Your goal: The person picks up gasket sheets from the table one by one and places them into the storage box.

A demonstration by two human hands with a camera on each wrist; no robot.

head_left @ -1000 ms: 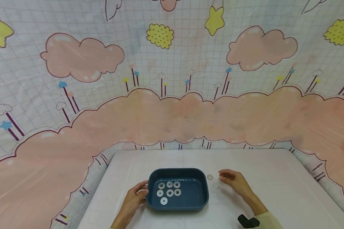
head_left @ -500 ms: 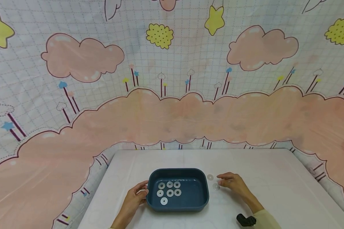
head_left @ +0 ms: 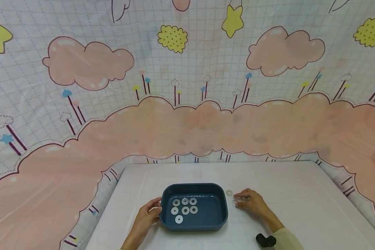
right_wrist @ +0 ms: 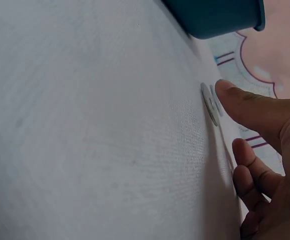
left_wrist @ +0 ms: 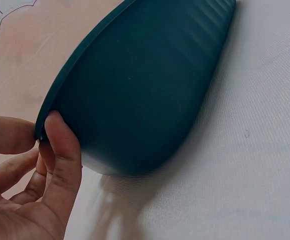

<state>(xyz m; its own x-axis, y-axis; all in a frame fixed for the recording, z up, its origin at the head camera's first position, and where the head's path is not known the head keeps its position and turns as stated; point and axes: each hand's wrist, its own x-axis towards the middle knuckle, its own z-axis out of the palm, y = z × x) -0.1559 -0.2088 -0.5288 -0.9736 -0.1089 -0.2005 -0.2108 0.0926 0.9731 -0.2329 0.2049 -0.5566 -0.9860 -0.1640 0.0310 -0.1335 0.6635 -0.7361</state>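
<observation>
My left hand (head_left: 146, 214) pinches the left rim of a dark blue rectangular tub (head_left: 206, 227) between thumb and finger, as the left wrist view shows. Several white, flat washers (head_left: 179, 219) lie apart from each other on the tub's floor, towards its left side. Right of the tub, my right hand (head_left: 253, 204) is low over the table, thumb at a pale washer (right_wrist: 210, 104) and fingers apart from the thumb. Whether the thumb touches that washer is unclear. A second pale washer (head_left: 229, 193) lies flat just beyond the fingertips.
A white cloth (head_left: 287, 194) covers the table. Behind it hangs a patterned curtain (head_left: 193, 128) with clouds and stars. A black wrist device (head_left: 265, 240) sits at the right sleeve's cuff (head_left: 285, 239).
My right hand has come left and lower, from beside the two loose washers to the nearer one. My left hand and the tub have stayed in place.
</observation>
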